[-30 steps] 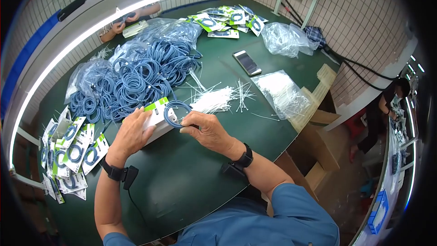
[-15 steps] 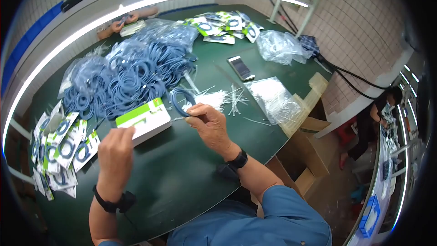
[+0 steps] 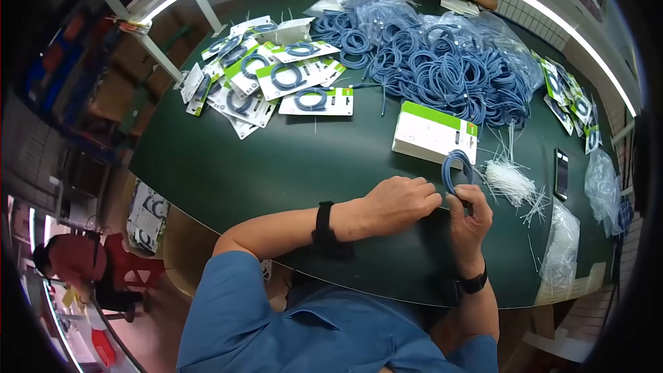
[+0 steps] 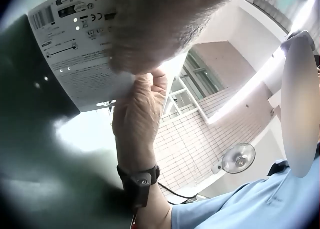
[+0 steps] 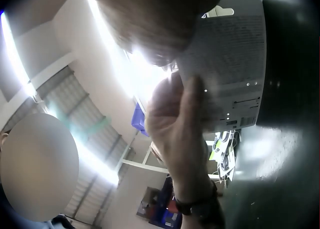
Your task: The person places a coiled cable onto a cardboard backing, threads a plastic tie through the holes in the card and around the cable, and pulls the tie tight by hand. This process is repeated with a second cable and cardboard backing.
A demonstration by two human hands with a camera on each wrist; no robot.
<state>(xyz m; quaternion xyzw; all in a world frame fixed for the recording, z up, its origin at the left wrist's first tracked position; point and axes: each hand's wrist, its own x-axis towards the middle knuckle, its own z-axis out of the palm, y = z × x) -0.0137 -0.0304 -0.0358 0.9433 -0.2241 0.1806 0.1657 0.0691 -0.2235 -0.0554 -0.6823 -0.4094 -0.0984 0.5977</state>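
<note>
Above the table (image 3: 331, 179), inboard of its front edge: coiled blue cable (image 3: 447, 178) in right hand (image 3: 471, 217).
Right thumb and fingers pinch the coil at its near side, loop standing up; left hand (image 3: 400, 204) just beside, fingers bent inward, can't tell if they grip anything. Stack of green-topped white cards (image 3: 428, 138) behind the coil, the loop overlapping its near right corner; contact unclear. Loose white cable ties (image 3: 510, 181) right of that, phone (image 3: 561, 174) by the right edge, clear bag of ties (image 3: 559, 245) at the front right corner. Big heap of blue cables (image 3: 449, 62) toward the far edge, carded cables (image 3: 262, 72) piled along the left edge, second carded pile (image 3: 570, 97) at the far right.
</note>
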